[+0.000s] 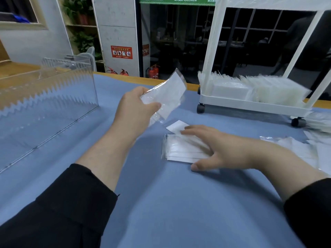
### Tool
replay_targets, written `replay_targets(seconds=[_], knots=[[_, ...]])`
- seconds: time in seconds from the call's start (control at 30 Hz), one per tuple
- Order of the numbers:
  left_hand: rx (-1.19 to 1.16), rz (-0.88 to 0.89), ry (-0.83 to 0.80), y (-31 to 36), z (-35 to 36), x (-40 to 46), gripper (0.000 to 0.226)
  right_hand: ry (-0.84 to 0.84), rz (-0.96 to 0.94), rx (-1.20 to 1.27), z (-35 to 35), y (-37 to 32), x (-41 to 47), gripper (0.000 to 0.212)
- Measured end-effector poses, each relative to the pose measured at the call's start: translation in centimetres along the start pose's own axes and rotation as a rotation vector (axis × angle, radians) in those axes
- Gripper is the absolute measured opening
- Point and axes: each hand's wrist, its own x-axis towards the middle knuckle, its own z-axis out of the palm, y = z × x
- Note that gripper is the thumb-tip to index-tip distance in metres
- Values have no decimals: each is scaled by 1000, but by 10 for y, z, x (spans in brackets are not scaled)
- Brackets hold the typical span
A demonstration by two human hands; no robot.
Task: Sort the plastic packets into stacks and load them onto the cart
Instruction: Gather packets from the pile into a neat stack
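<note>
My left hand grips a clear plastic packet with white contents, lifted above the blue table. A small stack of similar packets lies flat on the table, and my right hand rests on it with straight fingers, thumb at its near edge. One more white packet lies just beyond the stack. The white wheeled cart stands at the back right, its bottom shelf holding rows of packets. Loose packets lie at the right, partly behind my right forearm.
A large clear acrylic box stands on the left of the blue table cloth. The cart's castors sit on the table near its far edge. Beyond the edge are fire extinguishers and a dark glass wall.
</note>
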Motion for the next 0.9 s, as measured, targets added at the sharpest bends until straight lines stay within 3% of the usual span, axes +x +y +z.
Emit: replay_targets(seconds=[0.17, 0.33, 0.43, 0.63, 0.9], knots=[[6, 16, 0, 0, 0, 1, 16, 178, 106, -22, 5, -3, 8, 82], [9, 8, -11, 3, 1, 0, 15, 193, 268, 60, -8, -7, 26, 91], [21, 22, -17, 4, 1, -1, 16, 264, 338, 143, -23, -6, 45, 75], [5, 13, 5, 2, -2, 2, 17, 99, 391, 0, -38, -17, 71, 48], [-11, 29, -7, 0, 2, 4, 16, -93, 351, -115, -43, -31, 60, 42]])
